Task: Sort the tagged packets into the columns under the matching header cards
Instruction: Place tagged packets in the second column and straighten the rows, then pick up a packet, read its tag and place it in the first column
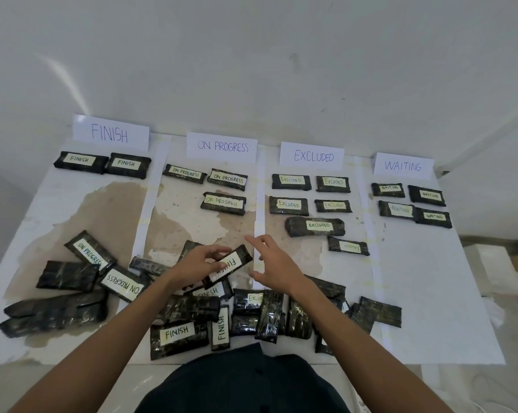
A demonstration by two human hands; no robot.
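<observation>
Four white header cards stand at the back of the table: FINISH [110, 133], ON PROGRESS [222, 146], EXCLUDED [312, 156] and WAITING [403, 166]. Black packets with white tags lie in columns under them. My left hand [196, 262] grips a packet tagged FINISH [232, 263], tilted, above the unsorted heap [246, 314] at the near edge. My right hand [274, 263] hovers just right of that packet, fingers spread and holding nothing. Loose ON PROGRESS packets [122, 284] and FINISH packets [177, 333] lie in the heap.
White paper strips [259, 186] divide the columns on the stained table [111, 210]. A white wall rises behind the cards. Two FINISH packets [101, 162] sit under their card. White boxes [490, 263] stand off the table's right side.
</observation>
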